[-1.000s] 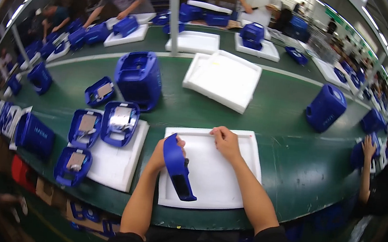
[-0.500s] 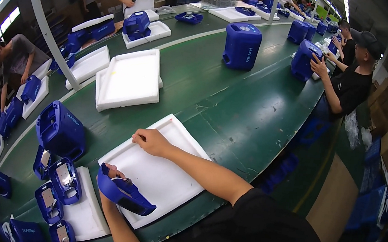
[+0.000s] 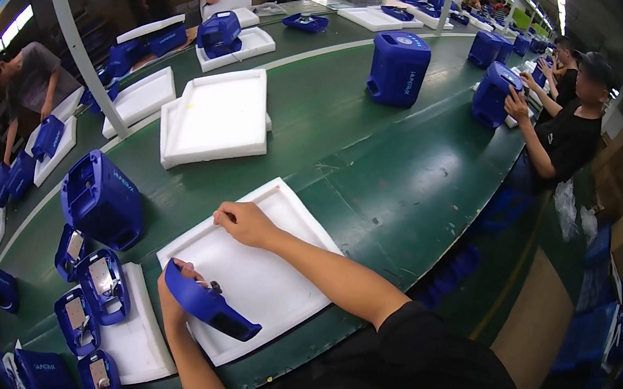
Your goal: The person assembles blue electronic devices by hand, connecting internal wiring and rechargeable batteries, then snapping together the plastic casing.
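My left hand (image 3: pixel 172 295) grips a curved blue plastic housing piece (image 3: pixel 208 307) by its upper left end, tilted over a white foam tray (image 3: pixel 280 271). A bit of wiring shows at the piece's inner side; most of that side is turned away. Above the tray's far left part is my right hand (image 3: pixel 247 224), its fingers curled into a pinch. Whether something small sits between those fingertips is hidden. Left of the tray, several blue housing pieces (image 3: pixel 103 286) with light plates and wires inside lie on and beside another foam tray (image 3: pixel 138 332).
A large blue case (image 3: pixel 102 200) stands left of my tray. Stacked foam trays (image 3: pixel 216 118) lie beyond on the green belt (image 3: pixel 311 129), with another upright blue case (image 3: pixel 399 68). At the right edge a co-worker (image 3: pixel 564 139) handles a blue case (image 3: pixel 495 96). A metal post (image 3: pixel 82 53) rises at left.
My left hand has turned the blue housing piece, so its outer curve shows more and its inside less. The foam stack and blue case on the belt have shifted slightly right. My right hand stays pinched.
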{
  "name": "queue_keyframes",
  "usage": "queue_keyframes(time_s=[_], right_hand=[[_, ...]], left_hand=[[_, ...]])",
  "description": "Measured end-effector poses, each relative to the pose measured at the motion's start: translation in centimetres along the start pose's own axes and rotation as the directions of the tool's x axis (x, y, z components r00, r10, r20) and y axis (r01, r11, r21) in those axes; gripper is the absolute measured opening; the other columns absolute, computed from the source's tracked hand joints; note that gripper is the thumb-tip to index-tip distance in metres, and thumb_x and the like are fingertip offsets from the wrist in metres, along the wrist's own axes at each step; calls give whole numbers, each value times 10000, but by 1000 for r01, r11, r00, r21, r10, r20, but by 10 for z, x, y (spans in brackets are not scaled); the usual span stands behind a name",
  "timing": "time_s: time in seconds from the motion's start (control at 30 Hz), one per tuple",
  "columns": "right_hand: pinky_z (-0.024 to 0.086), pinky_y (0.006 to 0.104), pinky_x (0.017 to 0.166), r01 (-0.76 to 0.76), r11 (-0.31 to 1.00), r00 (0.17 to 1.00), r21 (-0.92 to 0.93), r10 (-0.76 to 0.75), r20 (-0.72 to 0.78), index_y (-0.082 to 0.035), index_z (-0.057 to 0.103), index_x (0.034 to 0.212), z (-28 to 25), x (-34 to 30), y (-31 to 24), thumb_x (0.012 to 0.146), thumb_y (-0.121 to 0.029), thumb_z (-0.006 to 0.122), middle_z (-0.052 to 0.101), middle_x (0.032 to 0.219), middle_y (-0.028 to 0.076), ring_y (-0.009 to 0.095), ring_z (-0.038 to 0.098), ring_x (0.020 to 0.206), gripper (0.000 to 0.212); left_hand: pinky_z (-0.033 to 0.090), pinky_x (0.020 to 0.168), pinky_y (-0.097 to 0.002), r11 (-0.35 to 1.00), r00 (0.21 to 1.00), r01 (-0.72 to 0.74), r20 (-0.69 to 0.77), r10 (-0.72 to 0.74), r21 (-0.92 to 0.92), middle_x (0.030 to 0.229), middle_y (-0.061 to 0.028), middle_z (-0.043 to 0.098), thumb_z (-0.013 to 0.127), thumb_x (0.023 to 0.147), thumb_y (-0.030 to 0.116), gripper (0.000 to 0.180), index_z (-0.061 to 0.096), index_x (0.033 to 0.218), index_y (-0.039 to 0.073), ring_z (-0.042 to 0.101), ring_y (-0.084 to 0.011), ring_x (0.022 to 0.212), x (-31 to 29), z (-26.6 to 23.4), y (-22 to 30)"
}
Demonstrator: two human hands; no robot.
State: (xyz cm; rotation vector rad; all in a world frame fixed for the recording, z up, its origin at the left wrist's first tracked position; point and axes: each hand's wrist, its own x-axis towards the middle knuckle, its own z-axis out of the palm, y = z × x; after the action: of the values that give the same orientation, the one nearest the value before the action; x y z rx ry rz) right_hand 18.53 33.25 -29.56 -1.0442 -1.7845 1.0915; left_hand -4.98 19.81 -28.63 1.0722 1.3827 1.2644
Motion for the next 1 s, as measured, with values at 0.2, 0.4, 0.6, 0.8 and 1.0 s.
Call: queue_keyframes(time_s=[0.2, 0.4, 0.6, 0.8, 1.0], right_hand=[[529, 361, 738, 108, 994, 994, 12, -107, -34, -51, 790, 1074, 21, 3, 42, 1099, -253, 682, 744, 877, 63, 143, 632, 813, 231], [484, 327, 650, -85, 995, 996, -47, 83, -45, -29, 788, 1043, 4, -12, 10, 1138, -254, 658, 677, 735, 41, 120, 589, 677, 276], [426, 308, 615, -68, 998, 998, -14, 68, -10, -22, 776, 1027, 19, -12, 0, 1155, -262, 640, 603, 699, 0, 96, 508, 638, 304], [428, 302, 618, -108, 994, 994, -31, 108, -4, -29, 778, 1027, 19, -14, -9, 1158, -269, 634, 607, 699, 3, 95, 514, 643, 309], [433, 306, 623, -105, 993, 994, -60, 105, -14, -36, 784, 1025, 18, -14, -8, 1157, -281, 636, 614, 710, 7, 98, 525, 655, 315]], left_hand=[[563, 787, -331, 971, 991, -134, 44, 128, 197, 917, -18, 730, 684, 914, 52, 150, 695, 1058, 14, 679, -140, 863, 4, -21, -43], [561, 831, -292, 971, 985, -153, 113, 134, 183, 1048, -37, 774, 672, 952, -33, 238, 723, 1179, 17, 700, -124, 965, -4, -2, -23], [524, 741, -294, 970, 983, -177, 66, 169, 167, 929, -13, 704, 766, 1013, 86, 122, 715, 1090, 6, 615, -100, 839, -17, -8, -5], [537, 795, -301, 966, 986, -155, 100, 137, 205, 957, -28, 717, 760, 1019, 74, 120, 709, 1103, 5, 631, -109, 869, -19, -10, -2], [536, 773, -290, 961, 974, -210, 119, 191, 180, 953, -12, 712, 740, 1040, 86, 122, 712, 1143, 28, 637, -101, 847, -18, -12, -9]])
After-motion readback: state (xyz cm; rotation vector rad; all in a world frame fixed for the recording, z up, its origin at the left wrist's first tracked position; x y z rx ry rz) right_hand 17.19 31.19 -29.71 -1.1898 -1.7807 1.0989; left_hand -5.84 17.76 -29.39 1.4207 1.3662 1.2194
